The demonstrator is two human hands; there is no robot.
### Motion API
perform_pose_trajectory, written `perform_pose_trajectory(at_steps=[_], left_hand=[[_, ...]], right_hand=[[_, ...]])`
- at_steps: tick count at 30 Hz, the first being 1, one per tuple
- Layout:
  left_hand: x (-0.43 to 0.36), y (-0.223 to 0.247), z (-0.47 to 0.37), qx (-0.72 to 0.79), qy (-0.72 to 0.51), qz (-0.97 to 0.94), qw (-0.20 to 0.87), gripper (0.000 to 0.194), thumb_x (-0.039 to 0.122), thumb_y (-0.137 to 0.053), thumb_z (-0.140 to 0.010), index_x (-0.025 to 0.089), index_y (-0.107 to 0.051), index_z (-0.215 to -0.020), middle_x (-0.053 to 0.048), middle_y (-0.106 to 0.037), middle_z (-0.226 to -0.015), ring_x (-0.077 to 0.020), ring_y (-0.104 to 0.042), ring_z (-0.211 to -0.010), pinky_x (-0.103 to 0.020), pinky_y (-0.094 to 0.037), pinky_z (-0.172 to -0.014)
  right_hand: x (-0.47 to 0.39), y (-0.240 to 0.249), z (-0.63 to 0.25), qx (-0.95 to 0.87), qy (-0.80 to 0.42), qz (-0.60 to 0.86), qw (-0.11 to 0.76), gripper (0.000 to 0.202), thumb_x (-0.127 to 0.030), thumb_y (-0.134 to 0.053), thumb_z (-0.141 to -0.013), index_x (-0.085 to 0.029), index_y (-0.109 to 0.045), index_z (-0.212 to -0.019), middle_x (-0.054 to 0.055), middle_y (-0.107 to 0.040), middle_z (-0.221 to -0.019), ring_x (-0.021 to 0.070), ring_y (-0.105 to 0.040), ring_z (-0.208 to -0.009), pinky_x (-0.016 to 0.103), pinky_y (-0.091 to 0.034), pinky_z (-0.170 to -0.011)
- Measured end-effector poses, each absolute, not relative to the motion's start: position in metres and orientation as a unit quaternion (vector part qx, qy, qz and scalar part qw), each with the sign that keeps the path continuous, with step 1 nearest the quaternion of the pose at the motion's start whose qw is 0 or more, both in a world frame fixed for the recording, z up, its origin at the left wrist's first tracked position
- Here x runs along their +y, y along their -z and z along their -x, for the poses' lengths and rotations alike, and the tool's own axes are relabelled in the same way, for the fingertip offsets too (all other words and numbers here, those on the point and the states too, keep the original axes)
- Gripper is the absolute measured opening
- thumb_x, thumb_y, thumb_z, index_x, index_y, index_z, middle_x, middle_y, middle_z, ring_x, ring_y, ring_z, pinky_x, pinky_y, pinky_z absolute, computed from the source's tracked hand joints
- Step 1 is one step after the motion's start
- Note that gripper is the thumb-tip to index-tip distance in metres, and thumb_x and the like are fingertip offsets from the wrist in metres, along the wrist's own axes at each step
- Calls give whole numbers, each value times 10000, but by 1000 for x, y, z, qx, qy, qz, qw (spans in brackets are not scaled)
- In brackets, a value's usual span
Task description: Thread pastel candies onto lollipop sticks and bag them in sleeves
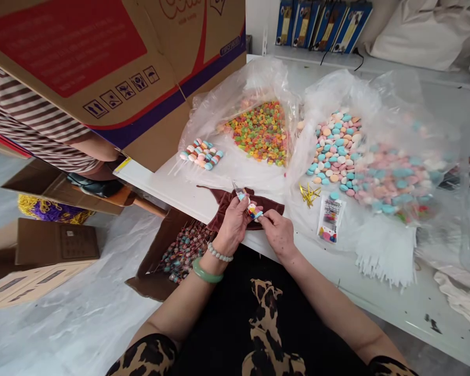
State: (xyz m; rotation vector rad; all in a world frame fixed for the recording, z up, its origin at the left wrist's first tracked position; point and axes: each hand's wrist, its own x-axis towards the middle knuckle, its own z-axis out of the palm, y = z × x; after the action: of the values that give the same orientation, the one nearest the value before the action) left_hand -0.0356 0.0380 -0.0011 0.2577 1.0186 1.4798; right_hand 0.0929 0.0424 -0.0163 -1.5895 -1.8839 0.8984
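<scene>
both hands busy on one candy skewer at the table edge

left hand (pixel 235 222) is pinched shut around the candy skewer (pixel 247 203), right hand (pixel 278 232) has its fingertips closed on the skewer's lower end, all of it just over the maroon cloth (pixel 227 201). behind the cloth sits the bag of ring candies (pixel 260 130), to its right the gold twist ties (pixel 308 193), left of it a box of finished skewers (pixel 184 250).
</scene>
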Motion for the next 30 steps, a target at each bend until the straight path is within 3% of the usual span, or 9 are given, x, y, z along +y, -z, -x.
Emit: perform_pose_trajectory(at_steps=[5,9,12,15,20,23,30], left_hand=[[36,16,18,441,-667,-126,587,351,345,-746,-744,173,-571,-995,15,-621,-750,-84,-587,-654,-200,-461,-622],[38,17,17,403,-668,-93,619,370,403,-740,-748,165,-575,-978,-4,-642,-758,-95,-595,-659,-212,-463,-641],[39,11,27,394,-647,-81,647,368,389,-740,-758,160,-573,-992,-35,-667,-791,-139,-644,-706,-254,-495,-671],[41,3,41,382,-650,-89,651,345,322,-741,-767,149,-574,-1015,-57,-685,-824,-190,-684,-772,-334,-532,-763],[44,-5,58,363,-650,-107,659,310,361,-684,-819,145,-596,-1022,-55,-689,-816,-197,-691,-761,-401,-538,-836],[42,-3,54,355,-641,-132,667,326,393,-675,-823,140,-606,-1018,-28,-662,-778,-160,-660,-702,-359,-539,-797],[40,4,40,358,-664,-121,646,344,455,-660,-820,144,-610,-957,20,-569,-664,-114,-585,-634,-278,-516,-710]], right_hand=[[40,17,-87,-726,-235,599,244,280,-363,-516,-889,-212,-597,-666,3,-644,-637,143,-555,-594,260,-286,-553],[35,12,-84,-770,-163,551,278,280,-314,-468,-917,-184,-604,-710,57,-656,-716,148,-570,-650,266,-311,-584],[36,10,-88,-736,-300,515,322,186,-312,-509,-889,-200,-624,-795,36,-669,-801,152,-591,-716,254,-382,-650],[39,11,-94,-631,-502,490,331,122,-327,-568,-821,-222,-629,-840,-13,-639,-731,128,-549,-602,249,-417,-593],[39,7,-94,-481,-689,465,280,189,-382,-630,-731,-197,-605,-702,-56,-499,-487,83,-378,-416,215,-289,-411],[36,5,-87,-441,-728,450,269,181,-369,-636,-697,-191,-601,-695,-63,-483,-436,73,-333,-377,205,-236,-375],[31,14,-70,-438,-688,476,329,172,-342,-586,-714,-207,-527,-624,-70,-470,-424,77,-319,-358,218,-229,-367]])
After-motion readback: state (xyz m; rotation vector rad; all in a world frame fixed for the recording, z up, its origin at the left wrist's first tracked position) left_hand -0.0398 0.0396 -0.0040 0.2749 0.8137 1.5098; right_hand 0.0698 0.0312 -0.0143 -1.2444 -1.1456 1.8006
